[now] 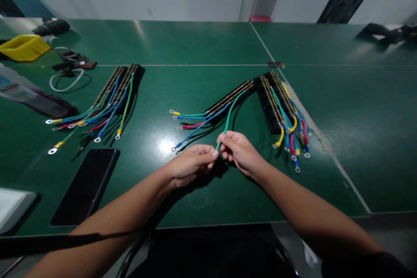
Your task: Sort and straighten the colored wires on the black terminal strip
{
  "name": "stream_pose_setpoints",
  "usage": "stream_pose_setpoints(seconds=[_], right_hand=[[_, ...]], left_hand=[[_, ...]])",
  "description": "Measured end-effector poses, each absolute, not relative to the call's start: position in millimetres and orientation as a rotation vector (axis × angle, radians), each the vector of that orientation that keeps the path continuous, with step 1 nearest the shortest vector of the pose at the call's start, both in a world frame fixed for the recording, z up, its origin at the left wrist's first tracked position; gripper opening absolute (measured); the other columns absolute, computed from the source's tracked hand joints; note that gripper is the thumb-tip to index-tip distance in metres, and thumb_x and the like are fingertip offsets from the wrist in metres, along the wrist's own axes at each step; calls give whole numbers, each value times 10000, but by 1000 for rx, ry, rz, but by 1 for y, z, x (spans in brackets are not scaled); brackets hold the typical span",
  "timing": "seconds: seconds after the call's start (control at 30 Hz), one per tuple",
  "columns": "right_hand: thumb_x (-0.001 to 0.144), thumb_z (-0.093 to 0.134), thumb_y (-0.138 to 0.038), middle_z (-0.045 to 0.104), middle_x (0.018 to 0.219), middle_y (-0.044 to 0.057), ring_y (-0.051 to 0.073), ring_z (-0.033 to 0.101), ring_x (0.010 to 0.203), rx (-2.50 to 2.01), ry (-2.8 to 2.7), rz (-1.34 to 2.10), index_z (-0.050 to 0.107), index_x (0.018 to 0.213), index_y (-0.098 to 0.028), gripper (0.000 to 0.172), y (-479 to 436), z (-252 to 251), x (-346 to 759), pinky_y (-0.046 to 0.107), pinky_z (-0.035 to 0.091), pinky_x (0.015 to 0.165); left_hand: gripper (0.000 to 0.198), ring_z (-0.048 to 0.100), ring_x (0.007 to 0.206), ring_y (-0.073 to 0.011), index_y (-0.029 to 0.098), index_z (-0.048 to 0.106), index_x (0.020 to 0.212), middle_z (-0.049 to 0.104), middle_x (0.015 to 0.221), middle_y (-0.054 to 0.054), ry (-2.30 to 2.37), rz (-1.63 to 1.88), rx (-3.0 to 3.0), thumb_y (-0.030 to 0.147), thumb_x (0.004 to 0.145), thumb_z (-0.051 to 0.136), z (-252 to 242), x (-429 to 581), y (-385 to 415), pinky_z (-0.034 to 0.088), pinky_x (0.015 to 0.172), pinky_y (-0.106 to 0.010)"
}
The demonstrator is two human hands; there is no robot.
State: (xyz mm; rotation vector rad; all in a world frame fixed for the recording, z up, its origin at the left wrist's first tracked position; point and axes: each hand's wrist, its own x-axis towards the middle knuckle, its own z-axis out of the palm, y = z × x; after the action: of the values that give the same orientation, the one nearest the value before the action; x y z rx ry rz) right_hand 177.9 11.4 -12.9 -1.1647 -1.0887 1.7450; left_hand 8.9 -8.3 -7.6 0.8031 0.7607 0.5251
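Note:
Both hands meet at the loose end of a green wire (232, 109), near the middle of the table's front half. The fingertips of my left hand (194, 163) pinch its lower end, which they hide. Just above, my right hand (240, 152) pinches the same wire between thumb and fingers. That wire runs up to a black terminal strip (230, 97) with brass-coloured bars, lying at a slant. Several other wires, blue, green, red and black, fan out leftward from the strip and end in ring terminals (176, 117).
More wired terminal strips lie at left (121, 82) and right (273, 102). A phone (85, 186) rests at front left, near a white box (14, 208). A yellow bin (25, 47), a bottle (32, 93) and a white cable (67, 87) sit farther left. Chairs (344, 3) stand beyond the green table (182, 43).

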Motion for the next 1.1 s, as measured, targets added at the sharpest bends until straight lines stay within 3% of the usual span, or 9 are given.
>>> stream_pose_setpoints(seconds=[0.1,0.3,0.5,0.8,1.0,1.1], right_hand=[[818,615,-434,509,575,-51,34,441,406,-1153,-1085,1750,552,781,-149,294,12,-14,178,144,258,357],[832,598,-410,510,555,-50,49,484,426,-1151,-1106,1760,530,755,-158,272,12,-15,179,144,277,371],[804,629,-389,526,550,-50,40,450,414,-1189,-1148,1750,539,761,-155,255,11,-12,178,144,265,367],[853,565,-381,570,548,-20,48,457,426,-1190,-1312,1760,550,730,-144,268,10,-10,179,154,285,385],[847,578,-403,517,547,-44,43,432,406,-1235,-1339,1706,538,744,-149,277,10,-12,180,151,280,366],[858,558,-422,499,536,-49,43,413,390,-1267,-1354,1689,523,737,-156,294,10,-13,180,153,258,353]], left_hand=[[301,345,470,-31,126,531,719,521,601,23,778,552,819,371,811,681,-8,10,-8,214,438,-159],[276,456,531,-44,104,590,820,590,704,-21,723,534,804,368,826,670,-9,11,-8,314,493,-156],[258,413,508,-29,98,605,812,547,648,6,723,556,869,349,857,640,-10,11,-7,301,474,-140],[316,464,493,-27,88,624,853,608,694,-26,753,524,972,402,876,598,-8,10,-6,323,460,-138],[296,545,548,-74,121,574,814,619,715,-17,941,640,1341,412,865,600,-10,10,-11,413,501,-182],[244,555,581,-93,144,559,927,618,702,4,1030,780,1648,355,840,644,-8,7,-14,438,538,-204]])
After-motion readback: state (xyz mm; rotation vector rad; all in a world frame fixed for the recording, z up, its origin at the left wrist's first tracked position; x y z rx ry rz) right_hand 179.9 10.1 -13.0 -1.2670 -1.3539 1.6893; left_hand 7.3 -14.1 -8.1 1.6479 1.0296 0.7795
